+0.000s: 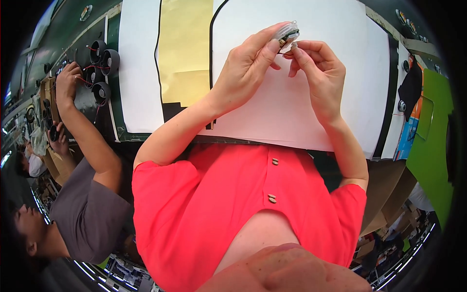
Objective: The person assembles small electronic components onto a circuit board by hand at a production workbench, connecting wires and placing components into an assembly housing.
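My left hand is closed around a small clear plastic housing, held up above the white work surface. A bit of green circuit board shows inside the housing. My right hand meets it from the right, thumb and forefinger pinched at its lower edge. Between those fingertips is a tiny pale piece, too small to name. A thin reddish wire seems to run between the two hands.
A yellow sheet lies left of my hands. Several black round speaker-like parts with red wires stand farther left, near a co-worker's hand. At the right are a black cloth-like piece and a green panel.
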Demonstrator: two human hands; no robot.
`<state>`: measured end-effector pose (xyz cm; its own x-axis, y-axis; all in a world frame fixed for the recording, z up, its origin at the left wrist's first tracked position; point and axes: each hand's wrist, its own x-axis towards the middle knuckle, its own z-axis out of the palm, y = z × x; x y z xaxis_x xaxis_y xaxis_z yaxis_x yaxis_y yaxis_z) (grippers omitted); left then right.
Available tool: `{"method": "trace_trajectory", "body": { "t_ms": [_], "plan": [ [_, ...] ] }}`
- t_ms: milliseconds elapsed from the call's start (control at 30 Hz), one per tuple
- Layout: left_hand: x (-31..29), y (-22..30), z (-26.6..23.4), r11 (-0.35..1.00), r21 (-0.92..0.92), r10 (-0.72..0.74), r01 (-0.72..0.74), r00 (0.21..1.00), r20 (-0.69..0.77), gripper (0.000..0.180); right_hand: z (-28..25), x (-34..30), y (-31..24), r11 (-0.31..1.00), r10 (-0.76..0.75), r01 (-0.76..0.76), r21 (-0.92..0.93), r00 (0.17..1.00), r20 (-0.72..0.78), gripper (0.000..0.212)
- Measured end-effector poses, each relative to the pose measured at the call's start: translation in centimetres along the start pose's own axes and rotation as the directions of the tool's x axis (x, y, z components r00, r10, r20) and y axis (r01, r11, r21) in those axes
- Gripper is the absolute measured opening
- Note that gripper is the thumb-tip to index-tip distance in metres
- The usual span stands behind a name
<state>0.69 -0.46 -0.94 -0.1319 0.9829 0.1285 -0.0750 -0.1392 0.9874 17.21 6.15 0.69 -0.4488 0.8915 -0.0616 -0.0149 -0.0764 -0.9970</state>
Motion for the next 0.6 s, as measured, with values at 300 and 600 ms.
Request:
{"method": "trace_trajectory", "body": {
  "t_ms": [300, 600],
  "plan": [
    [-0.04, -0.04, -0.24, 1.0, 0.015, -0.017, 0.017, 1.0, 0.005, 0.04, 0.66, -0.92, -0.37, 0.997, -0.008, 0.006, 0.072, 1.0, 0.017, 0.013],
    [-0.07, -0.33, 0.15, 1.0, 0.015, -0.022, 0.022, 1.0, 0.005, 0.04, 0.07, -0.48, -0.19, 0.997, 0.002, -0.002, -0.072, 1.0, 0.009, 0.011]
  ]
}}
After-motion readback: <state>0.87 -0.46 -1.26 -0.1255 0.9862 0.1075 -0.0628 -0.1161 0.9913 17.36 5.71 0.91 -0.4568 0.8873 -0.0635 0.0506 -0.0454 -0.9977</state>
